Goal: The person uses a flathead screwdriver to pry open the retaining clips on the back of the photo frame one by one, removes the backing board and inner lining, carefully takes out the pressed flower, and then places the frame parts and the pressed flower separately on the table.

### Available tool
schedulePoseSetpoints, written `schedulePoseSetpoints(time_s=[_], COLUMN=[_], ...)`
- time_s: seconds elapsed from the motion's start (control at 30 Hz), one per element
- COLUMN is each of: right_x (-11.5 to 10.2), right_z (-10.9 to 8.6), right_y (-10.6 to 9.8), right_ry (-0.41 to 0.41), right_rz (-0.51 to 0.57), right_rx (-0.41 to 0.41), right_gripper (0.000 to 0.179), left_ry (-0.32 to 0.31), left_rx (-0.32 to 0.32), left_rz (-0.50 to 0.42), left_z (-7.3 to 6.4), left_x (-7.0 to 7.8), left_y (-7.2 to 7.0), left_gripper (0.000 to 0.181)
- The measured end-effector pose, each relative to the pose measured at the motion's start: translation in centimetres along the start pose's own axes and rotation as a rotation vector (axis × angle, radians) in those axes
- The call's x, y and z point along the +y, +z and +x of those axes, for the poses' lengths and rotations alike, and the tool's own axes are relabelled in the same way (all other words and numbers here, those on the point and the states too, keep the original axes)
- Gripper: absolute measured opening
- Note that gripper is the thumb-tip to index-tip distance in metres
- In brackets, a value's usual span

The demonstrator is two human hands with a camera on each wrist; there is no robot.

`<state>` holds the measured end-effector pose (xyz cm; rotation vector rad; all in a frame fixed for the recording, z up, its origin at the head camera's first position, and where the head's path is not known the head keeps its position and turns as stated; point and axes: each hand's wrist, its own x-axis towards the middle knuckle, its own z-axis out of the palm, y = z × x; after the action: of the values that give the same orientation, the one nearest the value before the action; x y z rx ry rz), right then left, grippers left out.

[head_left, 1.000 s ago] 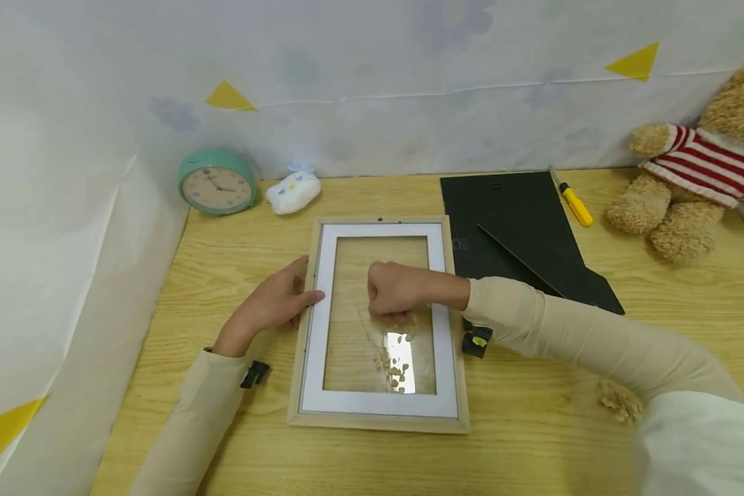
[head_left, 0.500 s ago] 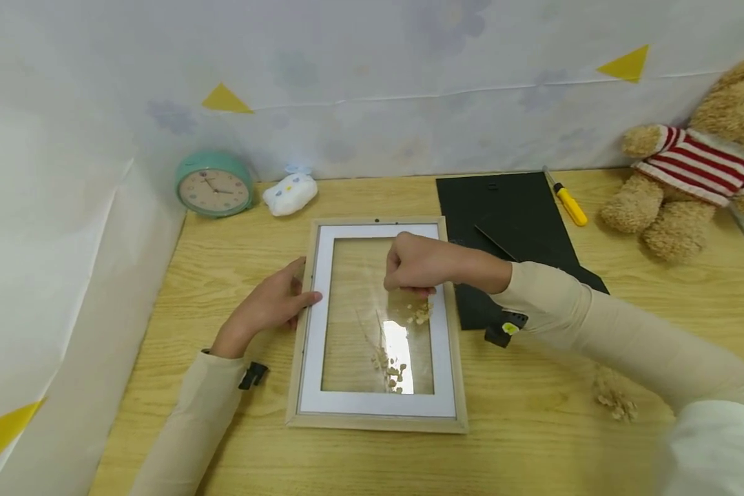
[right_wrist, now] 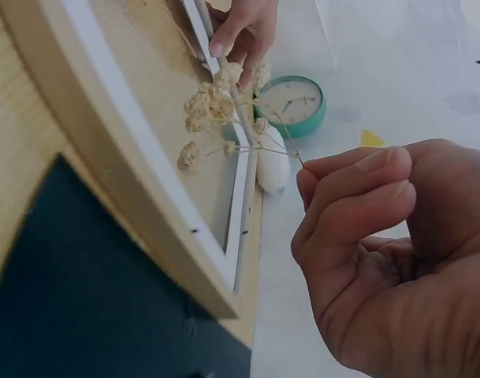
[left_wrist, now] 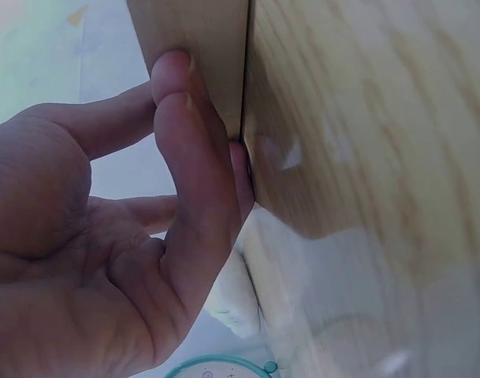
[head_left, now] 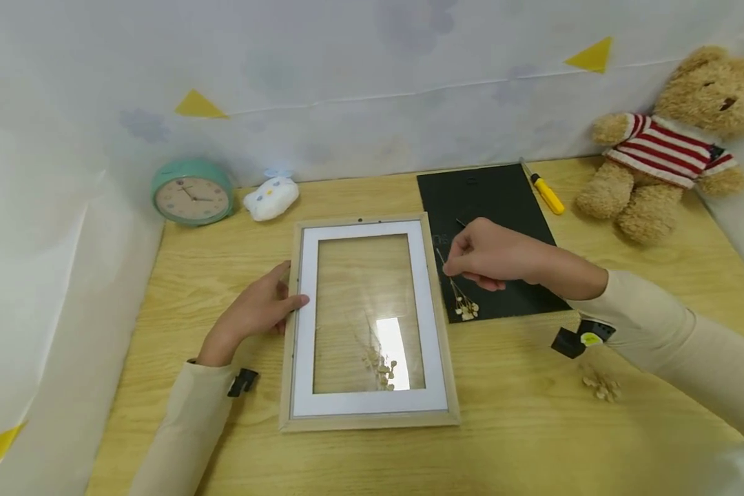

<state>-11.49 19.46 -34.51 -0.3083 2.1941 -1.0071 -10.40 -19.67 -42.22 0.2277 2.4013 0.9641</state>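
A pale wooden picture frame (head_left: 369, 421) with a white mat and a clear pane lies flat on the table. My left hand (head_left: 248, 313) grips its left edge, thumb on top, and in the left wrist view the curled fingers (left_wrist: 194, 157) press against the frame's outer side (left_wrist: 212, 47). Beyond the right edge, my right hand (head_left: 492, 255) pinches a small sprig of dried flowers (head_left: 465, 306) by its thin stem. The blossoms hang downward over a black backing board (head_left: 508, 300). Another dried sprig (head_left: 381, 368) shows within the frame's opening, beside a bright reflection.
More dried flowers (head_left: 601, 386) lie on the table by my right forearm. A yellow-handled screwdriver (head_left: 548, 195) is beside the backing board. A teddy bear (head_left: 663, 158), a green clock (head_left: 192, 196) and a small white plush (head_left: 271, 198) stand along the back.
My right hand has moved rightward from above the pane to over the backing board, carrying the sprig with it. My left hand keeps its place at the frame's edge.
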Motion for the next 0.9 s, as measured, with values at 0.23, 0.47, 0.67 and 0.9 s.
schedulePoseSetpoints(time_s=[0.23, 0.47, 0.67, 0.9], right_x=[3.0, 5.4, 7.5, 10.0], right_z=[-4.4, -7.8, -10.2, -11.3], right_y=[-0.2, 0.5, 3.1, 5.3], right_ry=[0.078, 0.094, 0.128, 0.159], right_rz=[0.048, 0.043, 0.018, -0.112], right_rx=[0.062, 0.126, 0.208, 0.303], right_gripper=[0.026, 0.024, 0.02, 0.016], left_ry=[-0.004, -0.017, -0.019, -0.021], left_rx=[-0.001, -0.006, -0.02, -0.018], left_rz=[0.007, 0.006, 0.007, 0.015], left_z=[-0.1, -0.1, 0.0, 0.0], left_x=[-0.1, -0.2, -0.1, 0.0], left_y=[0.1, 0.0, 0.2, 0.1], left_gripper=[0.083, 0.083, 0.084, 0.084])
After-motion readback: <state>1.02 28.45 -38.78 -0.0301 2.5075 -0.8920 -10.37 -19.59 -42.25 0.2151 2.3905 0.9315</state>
